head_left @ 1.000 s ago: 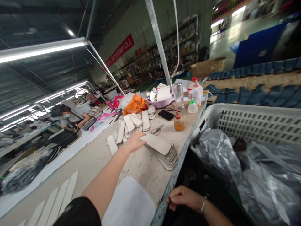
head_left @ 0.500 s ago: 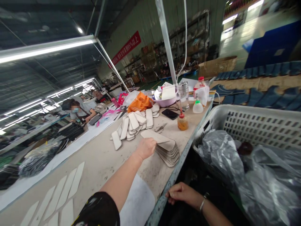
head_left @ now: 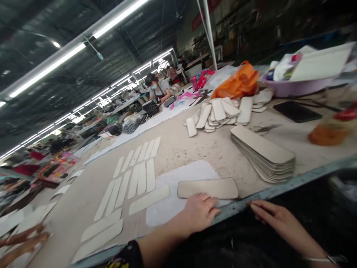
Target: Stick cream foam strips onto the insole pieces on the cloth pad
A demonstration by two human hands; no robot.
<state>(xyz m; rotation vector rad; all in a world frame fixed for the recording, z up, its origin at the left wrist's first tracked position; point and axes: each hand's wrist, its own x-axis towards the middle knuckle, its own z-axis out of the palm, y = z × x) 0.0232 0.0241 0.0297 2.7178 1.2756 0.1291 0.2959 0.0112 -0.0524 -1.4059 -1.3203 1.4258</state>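
A single beige oblong piece (head_left: 208,188) lies near the table's front edge, partly on a white sheet (head_left: 192,172). The fingers of my left hand (head_left: 200,210) rest at its lower edge, spread a little. My right hand (head_left: 269,214) is just off the table edge, fingers pressed together; whatever they hold is hidden. Right of the single piece stands a neat stack of beige pieces (head_left: 263,149). Behind it is a loose pile of similar pieces (head_left: 219,113). Thin white strips (head_left: 136,178) lie in rows on the left, and one strip (head_left: 149,200) overlaps the sheet.
Scissors (head_left: 263,128), a black phone (head_left: 297,111) and a blurred bottle of orange liquid (head_left: 329,132) are at the right. Behind them are an orange bag (head_left: 238,82) and a purple basin (head_left: 298,87). Another person's hands (head_left: 25,240) show at lower left.
The view has swung left. My left hand has moved from the stack to the front edge, where a single piece now lies on the sheet. My right hand stays by the edge.
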